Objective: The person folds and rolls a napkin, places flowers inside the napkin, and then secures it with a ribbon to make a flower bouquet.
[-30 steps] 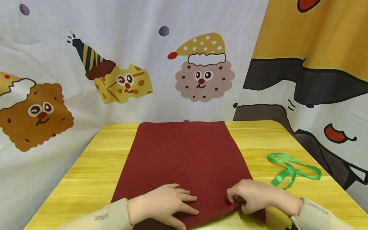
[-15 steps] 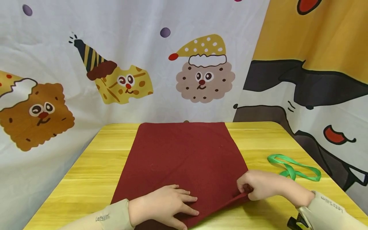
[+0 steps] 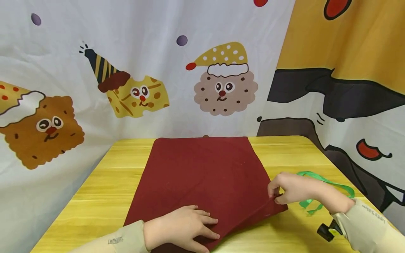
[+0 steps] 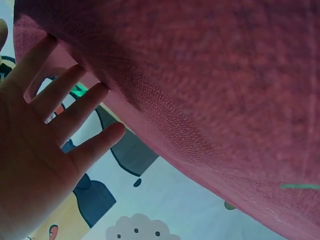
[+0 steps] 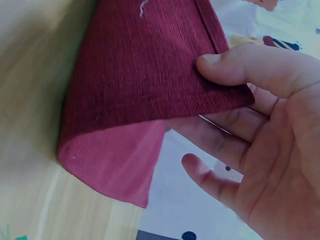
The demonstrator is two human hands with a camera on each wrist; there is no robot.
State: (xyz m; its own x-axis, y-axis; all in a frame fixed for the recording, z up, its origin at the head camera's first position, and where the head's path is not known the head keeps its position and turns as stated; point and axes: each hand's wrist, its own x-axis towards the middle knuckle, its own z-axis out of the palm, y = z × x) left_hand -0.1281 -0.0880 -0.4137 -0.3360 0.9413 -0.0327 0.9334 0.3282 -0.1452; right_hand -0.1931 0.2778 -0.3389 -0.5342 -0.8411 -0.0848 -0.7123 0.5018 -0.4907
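Note:
A dark red cloth (image 3: 202,172) lies spread on the wooden table, its near right part lifted and turned back. My right hand (image 3: 286,189) pinches that corner between thumb and fingers; in the right wrist view the thumb lies on the hemmed corner of the cloth (image 5: 145,75), with fingers behind it. My left hand (image 3: 183,226) rests on the near part of the cloth with its fingers spread. In the left wrist view, the left hand's fingertips (image 4: 102,90) touch the cloth (image 4: 215,90).
A green ribbon (image 3: 335,182) lies looped on the table (image 3: 91,196) to the right, partly hidden behind the right forearm. A small black device (image 3: 326,232) shows below the right cuff. Behind the table hangs a curtain (image 3: 177,91) with cartoon prints.
My right hand has moved right and away from me, raising the cloth's near right corner and folding it over. The left hand stays nearly still. The forearm now covers part of the ribbon.

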